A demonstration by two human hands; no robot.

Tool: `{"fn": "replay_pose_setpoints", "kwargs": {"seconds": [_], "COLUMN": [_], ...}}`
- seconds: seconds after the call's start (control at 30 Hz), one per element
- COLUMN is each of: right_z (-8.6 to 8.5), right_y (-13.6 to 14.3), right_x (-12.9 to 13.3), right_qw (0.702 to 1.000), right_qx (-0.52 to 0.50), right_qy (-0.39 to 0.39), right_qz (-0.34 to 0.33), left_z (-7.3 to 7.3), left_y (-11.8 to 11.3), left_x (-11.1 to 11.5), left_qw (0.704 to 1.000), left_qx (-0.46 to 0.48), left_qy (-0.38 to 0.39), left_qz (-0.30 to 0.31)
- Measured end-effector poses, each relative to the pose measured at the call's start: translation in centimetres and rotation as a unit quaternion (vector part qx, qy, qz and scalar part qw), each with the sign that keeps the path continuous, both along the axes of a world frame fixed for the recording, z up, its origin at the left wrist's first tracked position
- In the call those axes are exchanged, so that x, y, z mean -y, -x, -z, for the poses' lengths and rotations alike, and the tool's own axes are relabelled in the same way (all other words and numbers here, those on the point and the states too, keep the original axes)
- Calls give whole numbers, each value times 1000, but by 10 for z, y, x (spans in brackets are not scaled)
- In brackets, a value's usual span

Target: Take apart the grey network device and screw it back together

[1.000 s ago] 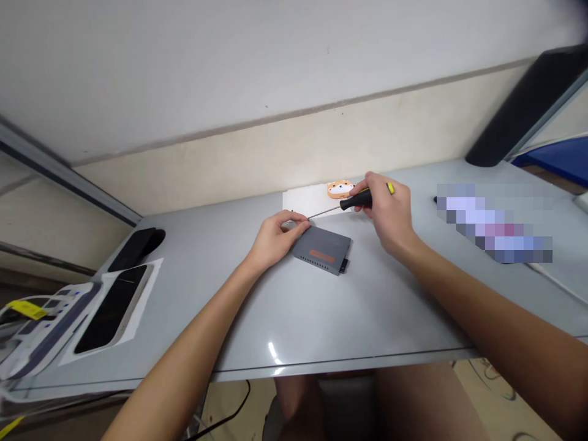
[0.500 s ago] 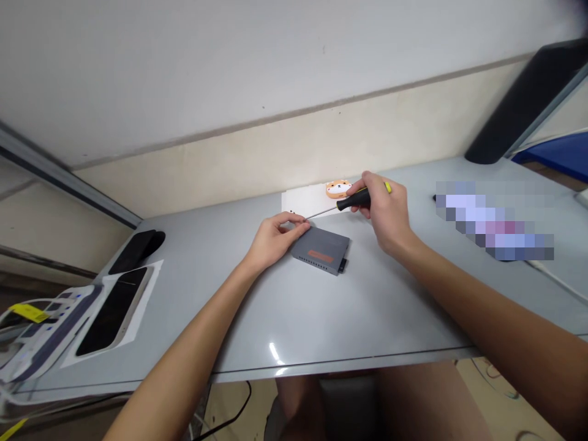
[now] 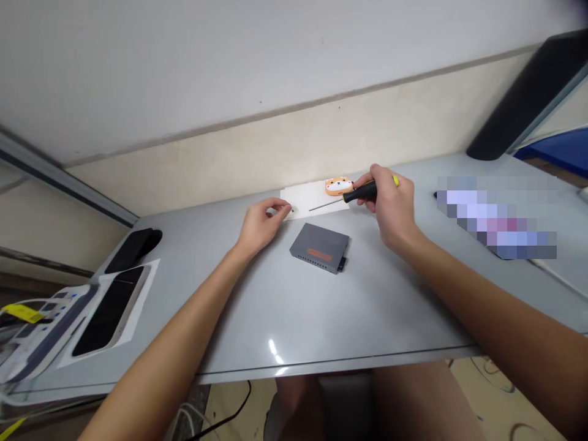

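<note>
The gray table point(image 3: 321, 318) had a shiny front edge, and the person's two bare arms reached out over it. At the near left, a phone point(image 3: 108, 309) with a dark screen lay on a sheet of paper next to a white and blue gadget point(image 3: 41, 327). A black case point(image 3: 133, 248) sat a bit farther back on that side. In the middle of the table lay a small gray box point(image 3: 320, 247) with an orange label on top and a row of little holes along its front. No hand was touching it. The left hand point(image 3: 258, 223) was just beside the box, up and to the left. Its thumb and finger were pinched together at the corner of a white paper point(image 3: 312, 197), on something too tiny to make out. The right hand point(image 3: 390, 205) was behind the box and to its right. Its fingers were curled tight around the black handle of a screwdriver point(image 3: 353, 196) with a yellow end. The thin metal tip pointed left over the white paper. A little orange animal toy point(image 3: 339, 184) sat at the back of the paper, close to the wall point(image 3: 275, 141). Far to the right stood a dark slanted bar point(image 3: 523, 98).
</note>
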State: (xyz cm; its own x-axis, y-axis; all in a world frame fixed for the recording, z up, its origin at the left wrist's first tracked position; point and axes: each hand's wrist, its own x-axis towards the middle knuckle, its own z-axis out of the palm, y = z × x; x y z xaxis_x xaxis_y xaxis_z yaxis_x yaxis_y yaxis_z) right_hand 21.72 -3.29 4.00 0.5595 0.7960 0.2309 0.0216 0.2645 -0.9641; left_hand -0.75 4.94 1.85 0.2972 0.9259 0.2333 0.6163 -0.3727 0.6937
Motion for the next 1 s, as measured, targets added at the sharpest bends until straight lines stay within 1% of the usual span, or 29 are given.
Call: {"fn": "replay_pose_setpoints", "kwargs": {"seconds": [0.1, 0.2, 0.33, 0.4, 0.53, 0.73, 0.87, 1.0], "right_z": [4, 5, 5, 4, 3, 3, 4, 4], "right_y": [-4, -5, -5, -5, -4, -4, -5, -4], "right_x": [-2, -2, -2, -1, 0, -2, -2, -1], "right_qw": [1000, 1000, 999, 999, 999, 999, 999, 999], "right_qx": [4, 19, 34, 34, 32, 28, 36, 36], "right_qy": [13, 1, -21, -25, -23, -28, -26, -27], "right_qz": [15, 23, 26, 25, 19, 17, 21, 22], "left_z": [-1, -4, -11, -14, -19, -21, -20, -19], "left_y": [-4, -9, -10, -8, -4, -5, 2, 14], "left_x": [-17, -30, -38, -40, -41, -40, -33, -15], "left_qw": [996, 986, 975, 972, 975, 977, 981, 983], "left_qx": [-76, -142, -190, -206, -204, -192, -172, -154], "left_qy": [-31, -52, -55, -42, -15, 27, 4, -29], "left_qz": [26, 70, 105, 107, 92, 93, 91, 94]}}
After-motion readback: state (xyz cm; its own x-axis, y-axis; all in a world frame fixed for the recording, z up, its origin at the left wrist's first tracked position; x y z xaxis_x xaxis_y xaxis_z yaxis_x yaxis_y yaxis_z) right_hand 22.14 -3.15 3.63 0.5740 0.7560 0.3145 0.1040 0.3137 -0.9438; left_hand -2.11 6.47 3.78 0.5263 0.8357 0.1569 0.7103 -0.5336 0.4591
